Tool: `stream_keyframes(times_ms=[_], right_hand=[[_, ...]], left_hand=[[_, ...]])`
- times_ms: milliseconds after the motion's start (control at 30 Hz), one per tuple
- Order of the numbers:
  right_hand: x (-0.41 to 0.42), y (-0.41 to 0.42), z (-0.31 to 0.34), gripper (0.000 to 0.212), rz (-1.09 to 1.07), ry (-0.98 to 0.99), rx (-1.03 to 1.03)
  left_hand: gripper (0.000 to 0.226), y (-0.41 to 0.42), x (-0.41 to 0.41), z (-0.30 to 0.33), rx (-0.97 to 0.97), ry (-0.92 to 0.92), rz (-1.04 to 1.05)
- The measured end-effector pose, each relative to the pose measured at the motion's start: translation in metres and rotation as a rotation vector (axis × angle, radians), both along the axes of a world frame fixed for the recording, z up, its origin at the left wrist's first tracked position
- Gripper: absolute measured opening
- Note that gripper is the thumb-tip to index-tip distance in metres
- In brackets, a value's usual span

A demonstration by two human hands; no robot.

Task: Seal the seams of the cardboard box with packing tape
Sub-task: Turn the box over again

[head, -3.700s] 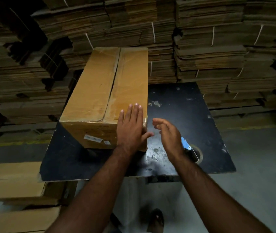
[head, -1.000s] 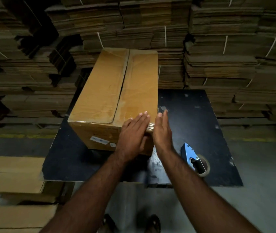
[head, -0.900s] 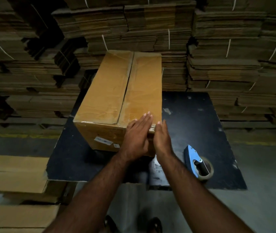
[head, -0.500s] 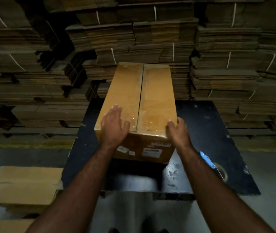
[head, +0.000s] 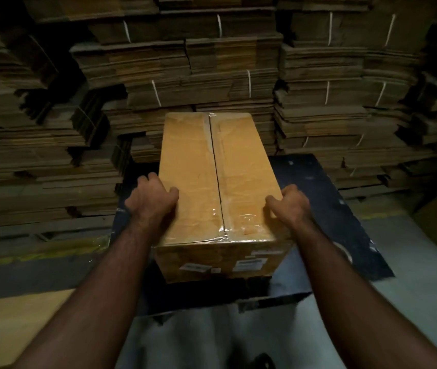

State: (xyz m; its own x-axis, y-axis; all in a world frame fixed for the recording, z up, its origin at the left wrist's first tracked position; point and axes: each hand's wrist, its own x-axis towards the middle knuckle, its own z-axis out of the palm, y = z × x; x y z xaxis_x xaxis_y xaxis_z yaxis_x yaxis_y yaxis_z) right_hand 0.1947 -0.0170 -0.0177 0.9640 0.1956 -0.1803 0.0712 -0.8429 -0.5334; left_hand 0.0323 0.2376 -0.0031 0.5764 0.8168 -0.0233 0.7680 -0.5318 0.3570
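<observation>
- A wall of flattened cardboard stacks (head: 212, 75) fills the whole background, bundled with thin white straps and piled high from left to right in dim light.
- A grey concrete floor (head: 411, 302) shows at lower right and below the arms, with a faded yellow line along the left side.
- A dark, scuffed table (head: 326, 209) sits in the middle of the view, its black top flecked with pale marks.
- A long cardboard box (head: 193, 182) lies on the table, running away from the viewer toward the stacks. Its two top flaps meet at a centre seam, and glossy clear tape (head: 238, 222) shines over that seam and wraps over the near top edge. Small white labels sit on the near end face.
- A pale flat piece of cardboard (head: 7, 328) lies low at the left edge, blurred.
- Two bare forearms reach in from the bottom corners toward the box.
- The left hand (head: 150, 201) grips the box's left top edge near its near end, thumb lying on the top face and fingers curled down over the side.
- The right hand (head: 290, 203) grips the right top edge opposite it, thumb on top and fingers wrapped down the side.
- A roll-shaped object (head: 345, 253) peeks out behind the right forearm on the table; too hidden to identify.
</observation>
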Motion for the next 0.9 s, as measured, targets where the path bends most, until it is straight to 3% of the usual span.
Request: stream_keyframes(times_ms=[133,300,467,567,667,733,900], right_hand=[[0.019,0.023,0.012,0.061,0.14,-0.027,-0.09],[0.067,0.054,0.008,0.08,0.267,-0.033,-0.149],[0.103,0.077,0.006,0.065,0.282,-0.097,-0.262],[0.101,0.083,0.011,0.058,0.447,-0.196,-0.348],[0.066,0.09,0.004,0.047,0.667,-0.272,-0.29],[0.039,0.097,-0.002,0.042,0.825,-0.32,-0.228],[0.04,0.124,0.015,0.04,1.042,-0.193,-0.249]], left_hand=[[0.065,0.0,0.029,0.004,-0.168,-0.053,0.01],[0.067,0.013,0.07,-0.001,-0.15,-0.041,0.081],[0.065,0.033,0.107,-0.006,-0.04,0.08,0.144],[0.069,0.067,0.131,-0.004,0.011,0.143,0.198],[0.074,0.102,0.157,0.001,-0.006,0.194,0.251],[0.07,0.118,0.171,0.001,0.017,0.203,0.201],[0.056,0.126,0.184,-0.007,0.013,0.126,-0.072]])
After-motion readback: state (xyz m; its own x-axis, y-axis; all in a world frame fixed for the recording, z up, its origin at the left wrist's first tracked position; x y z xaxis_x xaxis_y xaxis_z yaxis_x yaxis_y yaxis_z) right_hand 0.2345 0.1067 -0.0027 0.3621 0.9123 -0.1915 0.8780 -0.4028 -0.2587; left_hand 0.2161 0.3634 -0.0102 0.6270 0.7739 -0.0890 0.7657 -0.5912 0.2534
